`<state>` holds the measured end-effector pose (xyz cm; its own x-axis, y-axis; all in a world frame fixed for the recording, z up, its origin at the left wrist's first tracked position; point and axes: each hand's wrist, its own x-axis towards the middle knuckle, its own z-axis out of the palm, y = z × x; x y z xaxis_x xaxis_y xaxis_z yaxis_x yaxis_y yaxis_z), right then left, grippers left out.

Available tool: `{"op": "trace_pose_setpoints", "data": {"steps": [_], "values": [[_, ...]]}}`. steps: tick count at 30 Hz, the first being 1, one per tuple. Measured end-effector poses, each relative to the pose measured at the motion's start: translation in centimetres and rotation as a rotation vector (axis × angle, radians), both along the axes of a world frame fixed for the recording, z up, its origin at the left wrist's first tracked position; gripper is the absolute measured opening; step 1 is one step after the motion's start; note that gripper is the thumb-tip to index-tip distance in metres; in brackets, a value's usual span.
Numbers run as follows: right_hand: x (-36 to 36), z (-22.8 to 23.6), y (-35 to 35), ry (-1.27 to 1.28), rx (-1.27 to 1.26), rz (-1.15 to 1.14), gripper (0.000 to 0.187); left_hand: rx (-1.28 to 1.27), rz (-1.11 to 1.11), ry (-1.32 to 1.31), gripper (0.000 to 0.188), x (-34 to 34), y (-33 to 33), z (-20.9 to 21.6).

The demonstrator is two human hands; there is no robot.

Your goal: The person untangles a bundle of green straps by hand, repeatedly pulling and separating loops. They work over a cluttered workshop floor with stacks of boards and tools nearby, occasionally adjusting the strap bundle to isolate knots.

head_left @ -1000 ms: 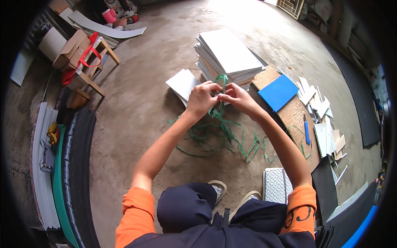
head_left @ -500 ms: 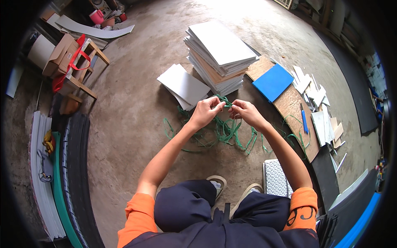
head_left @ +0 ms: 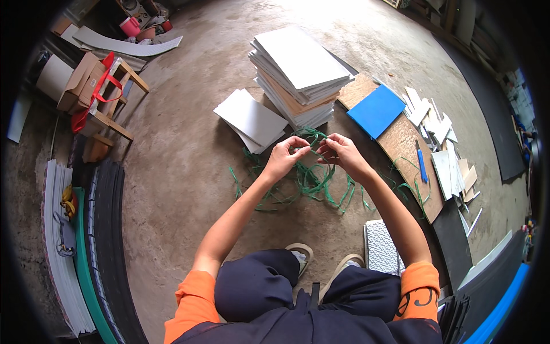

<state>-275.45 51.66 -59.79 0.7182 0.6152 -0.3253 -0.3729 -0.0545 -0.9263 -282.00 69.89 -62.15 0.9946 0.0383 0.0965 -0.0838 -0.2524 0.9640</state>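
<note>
Both hands are raised over the floor in front of me, pinching green plastic twine (head_left: 312,182) that hangs below them in a loose tangle. My left hand (head_left: 284,158) has its thumb and forefinger closed on a strand. Close beside it, my right hand (head_left: 346,157) grips the twine with bent fingers, and a small loop arches up between the two. Just beyond the hands rises a tall stack of white boards (head_left: 302,57) with some tan layers. A lower pile of white boards (head_left: 251,119) lies to its left. The exact path of the strands between my fingertips is too fine to make out.
Right of the stack, a blue sheet (head_left: 376,111) lies on a long brown board (head_left: 404,143), with a blue-handled tool (head_left: 421,165) nearby. White offcuts (head_left: 450,166) are scattered beyond. A wooden stool (head_left: 109,117) with a cardboard box stands left. Long sheets (head_left: 106,246) line the left side.
My hands have drawn slightly apart, and a twine loop now stands higher between them. My right fingers have opened out a little. The view has shifted slightly.
</note>
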Motion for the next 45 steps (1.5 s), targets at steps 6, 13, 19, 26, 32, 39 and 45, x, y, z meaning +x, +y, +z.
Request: {"op": "trace_pose_setpoints", "data": {"steps": [6, 13, 19, 26, 32, 39, 45], "values": [[0.2, -0.1, -1.2, -0.069, 0.032, -0.003, 0.018, -0.225, -0.094, 0.261, 0.028, 0.0, -0.9, 1.3], [0.4, -0.8, -1.9, -0.087, 0.003, -0.015, 0.017, -0.471, -0.115, 0.438, 0.031, 0.2, -0.9, 1.5], [0.9, -0.9, -2.4, -0.069, 0.021, -0.005, 0.016, -0.501, -0.211, 0.397, 0.026, 0.6, -1.3, 0.4], [3.1, 0.5, -4.3, 0.037, 0.113, -0.016, 0.013, -1.017, -0.172, 0.57, 0.022, 1.7, 0.6, 1.1], [7.2, -2.4, -11.0, -0.433, -0.471, -0.337, 0.02, -0.684, 0.412, 0.257, 0.022, 2.0, 9.4, -1.9], [10.0, -6.7, -23.4, -0.375, -0.62, -0.906, 0.022, 0.595, 1.063, 0.021, 0.039, -3.8, 22.5, -7.7], [3.9, -12.0, -22.7, -0.704, -1.305, -0.336, 0.023, 0.916, 0.768, 0.324, 0.035, -8.3, 21.9, -11.9]]}}
